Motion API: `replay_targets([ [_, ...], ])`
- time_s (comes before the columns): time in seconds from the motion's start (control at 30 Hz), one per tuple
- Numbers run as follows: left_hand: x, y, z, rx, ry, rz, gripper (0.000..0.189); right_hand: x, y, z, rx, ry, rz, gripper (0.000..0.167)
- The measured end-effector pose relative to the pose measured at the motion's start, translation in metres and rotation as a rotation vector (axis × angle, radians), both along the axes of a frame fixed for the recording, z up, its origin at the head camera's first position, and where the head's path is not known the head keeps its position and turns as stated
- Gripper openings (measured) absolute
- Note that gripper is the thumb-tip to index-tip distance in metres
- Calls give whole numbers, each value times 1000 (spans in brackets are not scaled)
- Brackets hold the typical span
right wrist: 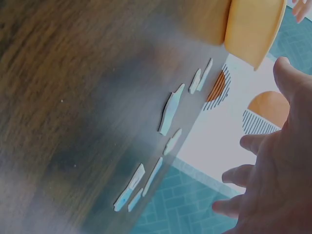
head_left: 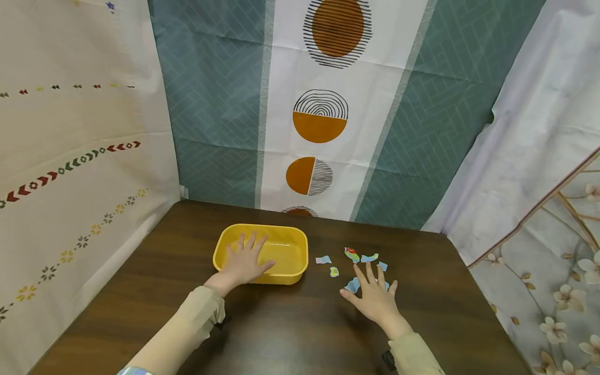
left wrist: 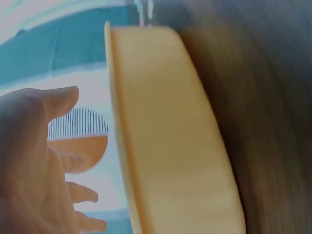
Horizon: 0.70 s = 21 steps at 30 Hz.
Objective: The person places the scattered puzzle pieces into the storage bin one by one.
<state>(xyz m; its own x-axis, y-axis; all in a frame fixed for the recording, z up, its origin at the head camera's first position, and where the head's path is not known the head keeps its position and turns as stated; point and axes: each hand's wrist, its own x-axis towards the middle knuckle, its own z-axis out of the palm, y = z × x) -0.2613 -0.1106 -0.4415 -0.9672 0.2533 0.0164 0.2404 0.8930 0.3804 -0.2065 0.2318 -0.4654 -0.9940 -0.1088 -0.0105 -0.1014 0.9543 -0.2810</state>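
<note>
A yellow plastic basin [head_left: 300, 255] stands on the brown table, left of the middle. Over its left part hovers my left hand [head_left: 244, 264], fingers spread, holding nothing; the left wrist view shows it apart from the basin's outer wall [left wrist: 165, 131]. To the right lie several small torn-looking flat pieces, among them a red, yellow and green one [head_left: 351, 254], a small yellow-green one [head_left: 334, 272] and a pale blue one [head_left: 352, 285]. My right hand [head_left: 372, 298] is held above the nearest pieces with spread fingers and partly hides them. In the right wrist view a gap separates it from the pieces [right wrist: 171, 109].
Brown wooden tabletop [head_left: 281, 328] surrounds the basin and pieces. A teal and white curtain with orange circles [head_left: 323, 125] hangs behind the far edge. Patterned cloth [head_left: 84, 172] hangs at the left, and floral cloth [head_left: 558, 271] at the right.
</note>
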Motion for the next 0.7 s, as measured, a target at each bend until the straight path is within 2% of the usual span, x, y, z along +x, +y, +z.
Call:
replay_targets([
  [0.13,-3,-21,5,46,23,19,79,0,0,2,6,-1,0,84],
  [0.33,-8,-52,12,106,53,79,83,-3,0,4,14,1,10,83],
  [0.53,-16,-76,9,173,63,99,83,-5,3,5,28,14,17,85],
  [0.6,-20,-84,5,221,47,90,81,-4,4,5,23,10,13,84],
  [0.7,-27,-94,-3,312,-39,95,78,-2,7,5,16,-3,6,85],
])
